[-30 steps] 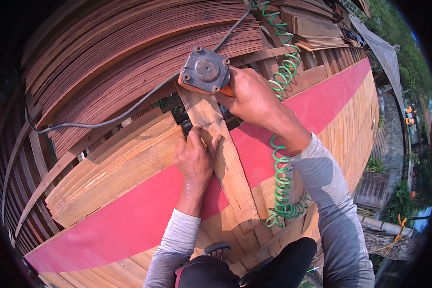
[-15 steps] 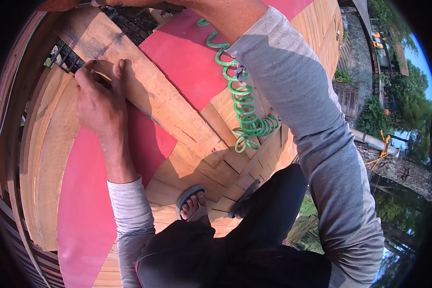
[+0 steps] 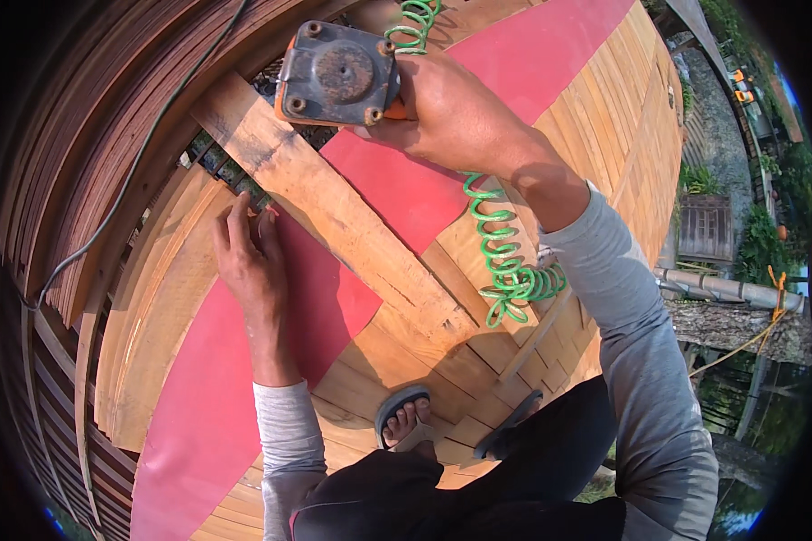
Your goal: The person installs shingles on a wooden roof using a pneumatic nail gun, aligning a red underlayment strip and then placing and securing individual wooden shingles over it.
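Note:
My right hand [image 3: 460, 113] grips a pneumatic nail gun [image 3: 341, 79], with its dark bolted cap facing up and orange on its sides. The gun is over the upper part of a long wooden plank [image 3: 361, 225]; its nose is hidden. That plank runs diagonally across red sheeting [image 3: 185, 406] and overlapping wooden shingles [image 3: 442, 370]. Beside the plank's left edge is my left hand [image 3: 254, 261], fingers loosely bent and apart, holding nothing. From near the gun a green coiled air hose [image 3: 496, 230] passes behind my right wrist and lies on the shingles.
Curved stacked boards [image 3: 158, 307] lie at the left, by open slats [image 3: 50, 415]. A thin cable [image 3: 122, 203] crosses the dark wooden boards at upper left. My sandalled foot [image 3: 406, 419] stands on the sloping shingles. Beyond the right edge are a log [image 3: 749, 329] and trees.
My right hand has come down into view with the nail gun, over the plank. My left hand has moved off the plank's edge, its fingers opening. The whole view has shifted.

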Tool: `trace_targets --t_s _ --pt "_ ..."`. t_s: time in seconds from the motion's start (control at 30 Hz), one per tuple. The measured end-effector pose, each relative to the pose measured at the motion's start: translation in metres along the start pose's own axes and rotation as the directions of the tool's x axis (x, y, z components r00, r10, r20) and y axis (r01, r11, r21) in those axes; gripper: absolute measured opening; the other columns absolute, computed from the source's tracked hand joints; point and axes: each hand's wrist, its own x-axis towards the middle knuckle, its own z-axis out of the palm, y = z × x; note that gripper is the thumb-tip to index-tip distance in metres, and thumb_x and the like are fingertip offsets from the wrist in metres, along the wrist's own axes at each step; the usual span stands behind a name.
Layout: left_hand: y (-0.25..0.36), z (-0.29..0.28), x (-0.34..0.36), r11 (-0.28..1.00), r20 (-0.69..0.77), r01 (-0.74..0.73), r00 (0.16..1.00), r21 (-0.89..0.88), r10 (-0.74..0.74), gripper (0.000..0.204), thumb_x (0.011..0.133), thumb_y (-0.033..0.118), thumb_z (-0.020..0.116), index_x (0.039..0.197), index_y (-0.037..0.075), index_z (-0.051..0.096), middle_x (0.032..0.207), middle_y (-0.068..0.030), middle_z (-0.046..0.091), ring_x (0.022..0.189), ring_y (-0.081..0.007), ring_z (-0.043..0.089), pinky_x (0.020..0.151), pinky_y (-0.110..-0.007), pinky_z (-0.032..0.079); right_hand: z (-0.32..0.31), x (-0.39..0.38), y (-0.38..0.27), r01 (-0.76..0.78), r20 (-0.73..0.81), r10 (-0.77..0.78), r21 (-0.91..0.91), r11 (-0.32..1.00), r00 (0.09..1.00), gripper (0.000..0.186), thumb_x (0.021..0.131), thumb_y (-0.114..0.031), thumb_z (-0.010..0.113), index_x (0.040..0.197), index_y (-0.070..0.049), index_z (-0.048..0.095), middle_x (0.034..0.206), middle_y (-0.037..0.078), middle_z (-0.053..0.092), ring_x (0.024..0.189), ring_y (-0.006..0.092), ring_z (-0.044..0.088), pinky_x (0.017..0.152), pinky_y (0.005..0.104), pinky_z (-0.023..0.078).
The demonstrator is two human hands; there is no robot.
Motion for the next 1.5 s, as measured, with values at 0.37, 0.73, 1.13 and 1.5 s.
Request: trace_targets --t_s 0.37,0.73,1.13,1.5 --pt "-0.013 -0.022 -0.013 0.99 0.068 0.009 0.998 0.143 -0.019 0.018 0.092 0.012 0.075 0.109 0.005 0.072 0.101 -0.0122 0.067 0.094 -0.0317 0.061 0.084 -0.043 0.049 0.005 -0.076 0.002 -0.274 0.248 0.263 0.012 0.962 0.933 0.033 0.09 -0.021 0.08 0.112 0.001 0.069 0.097 0.022 0.074 0.093 0.042 0.071 0.08 0.0462 0.057" --pt "-0.027 -0.067 -0.015 0.984 -0.12 -0.054 0.99 0.168 0.075 0.019 0.094 0.006 0.074 0.113 0.003 0.072 0.111 -0.0136 0.07 0.108 -0.0306 0.064 0.091 -0.043 0.051 -0.004 -0.077 -0.023 -0.141 0.418 0.172 -0.103 0.985 0.892 0.031 0.088 -0.007 0.073 0.118 -0.003 0.069 0.097 0.021 0.073 0.095 0.0417 0.069 0.08 0.0505 0.053" --pt "-0.027 -0.065 0.005 0.969 -0.073 -0.176 0.979 0.174 0.191 0.018 0.092 0.007 0.078 0.11 0.005 0.075 0.108 -0.0114 0.072 0.104 -0.0279 0.066 0.089 -0.04 0.052 0.008 -0.196 -0.008 -0.468 0.448 0.443 -0.061 0.882 0.777 0.032 0.073 -0.005 0.073 0.104 0.0 0.068 0.088 0.027 0.068 0.085 0.0488 0.065 0.074 0.0478 0.054" --pt "-0.01 -0.086 0.038 0.912 -0.145 -0.314 0.922 0.263 0.359 0.022 0.093 0.004 0.077 0.114 0.006 0.074 0.111 -0.0099 0.073 0.108 -0.0266 0.066 0.091 -0.041 0.053 0.027 -0.222 -0.022 -0.385 0.455 0.4 -0.13 0.914 0.795 0.081 0.082 -0.012 0.075 0.157 -0.02 0.046 0.119 0.017 0.072 0.087 0.0371 0.073 0.072 0.0474 0.059"
